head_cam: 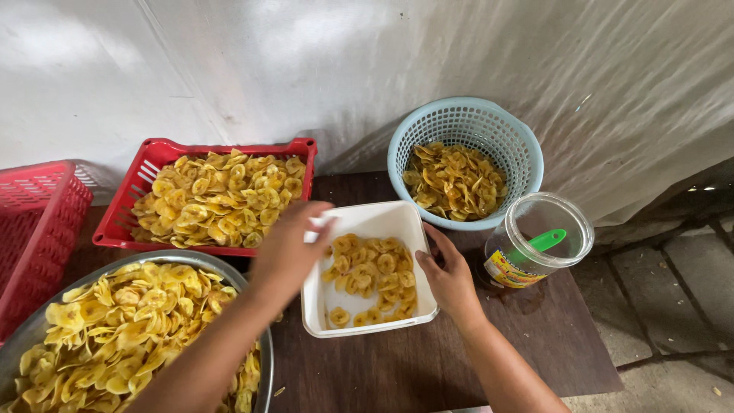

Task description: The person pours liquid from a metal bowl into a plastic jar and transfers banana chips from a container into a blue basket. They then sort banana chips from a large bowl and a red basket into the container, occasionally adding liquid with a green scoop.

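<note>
A white square container (397,218) sits in the middle of a dark wooden table (428,367), partly filled with yellow banana chips (371,271). My left hand (287,248) grips the container's left rim near its far corner, fingers curled over the edge. My right hand (451,275) rests against the container's right side, fingers touching the wall. Neither hand holds any chips that I can see.
A red crate (160,153) of chips stands at the back left, with another red crate (38,222) at the far left. A metal bowl (229,268) heaped with chips is at front left. Behind sit a light-blue basket (466,122) and a clear jar (535,237) with a green scoop.
</note>
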